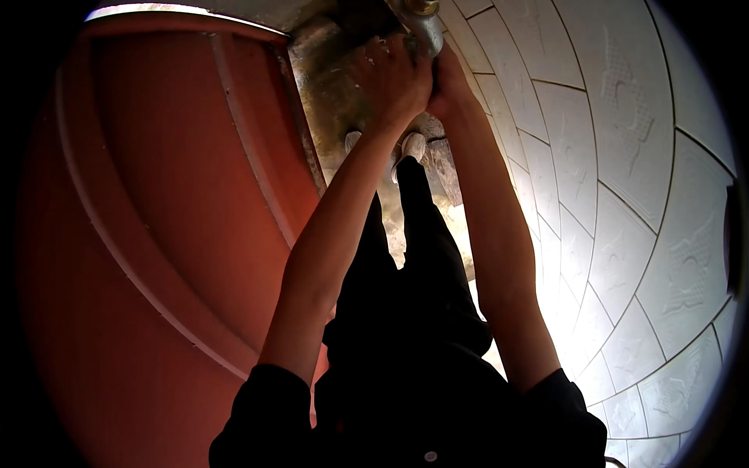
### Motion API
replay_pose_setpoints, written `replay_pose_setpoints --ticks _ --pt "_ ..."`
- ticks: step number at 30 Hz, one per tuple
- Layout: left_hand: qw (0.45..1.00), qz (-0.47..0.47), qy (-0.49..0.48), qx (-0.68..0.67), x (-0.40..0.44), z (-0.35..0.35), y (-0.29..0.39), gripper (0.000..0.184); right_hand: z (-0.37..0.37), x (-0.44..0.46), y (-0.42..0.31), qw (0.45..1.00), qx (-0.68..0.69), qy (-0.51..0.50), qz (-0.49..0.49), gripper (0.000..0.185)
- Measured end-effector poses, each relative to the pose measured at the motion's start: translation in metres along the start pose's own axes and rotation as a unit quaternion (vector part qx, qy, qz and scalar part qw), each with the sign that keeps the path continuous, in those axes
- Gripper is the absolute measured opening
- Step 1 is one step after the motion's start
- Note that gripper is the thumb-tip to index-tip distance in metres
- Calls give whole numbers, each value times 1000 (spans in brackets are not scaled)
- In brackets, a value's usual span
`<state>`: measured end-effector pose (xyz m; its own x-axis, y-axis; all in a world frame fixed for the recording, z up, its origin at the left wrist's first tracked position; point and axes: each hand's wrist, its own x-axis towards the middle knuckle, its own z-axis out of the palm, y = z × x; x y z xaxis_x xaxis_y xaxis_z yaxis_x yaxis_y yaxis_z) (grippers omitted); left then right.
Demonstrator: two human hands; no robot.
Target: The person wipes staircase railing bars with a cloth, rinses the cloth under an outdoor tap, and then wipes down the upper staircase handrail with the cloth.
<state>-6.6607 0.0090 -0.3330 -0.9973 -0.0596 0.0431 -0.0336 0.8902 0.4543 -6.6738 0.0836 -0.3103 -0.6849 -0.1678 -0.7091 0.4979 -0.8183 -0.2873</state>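
Observation:
Both of my hands are together at the top of the view, just below a metal tap (425, 33). My left hand (392, 78) shows its back, with white flecks like suds or water near the knuckles. Its fingers reach forward and look spread, though shadow dims them. Close against it on the right is my right hand (448, 84), partly covered by the left hand and the tap. The right fingers are hidden, and I see no object in either hand.
A red panelled door (168, 187) fills the left side. White tiled wall (569, 132) curves along the right. My shoes (413, 146) stand on a wet, stained floor (328, 97), with a flat block (446, 171) beside them. Something dark (363, 19) lies behind the hands.

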Motion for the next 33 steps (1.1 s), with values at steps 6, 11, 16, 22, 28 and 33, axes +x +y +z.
replay_pose_setpoints --ticks 6,11,16,22,28,33 --pt "954 -58 -95 -278 -7 11 -27 34 -23 47 7 996 -27 25 -82 32" --pt "801 -311 -122 -497 -28 6 -45 40 -10 42 3 974 -111 156 -120 31" --pt "758 -356 -211 -504 -38 -3 -51 41 -2 47 6 955 -62 236 -166 16" --pt "566 -397 -145 -708 -15 -11 -13 43 -28 40 28 882 -290 202 -313 29" --pt "605 -408 -152 -667 10 3 1 61 -48 10 35 843 -430 87 -312 25" --pt "845 -319 28 -427 9 9 16 37 -39 -5 35 874 -340 107 -329 24"
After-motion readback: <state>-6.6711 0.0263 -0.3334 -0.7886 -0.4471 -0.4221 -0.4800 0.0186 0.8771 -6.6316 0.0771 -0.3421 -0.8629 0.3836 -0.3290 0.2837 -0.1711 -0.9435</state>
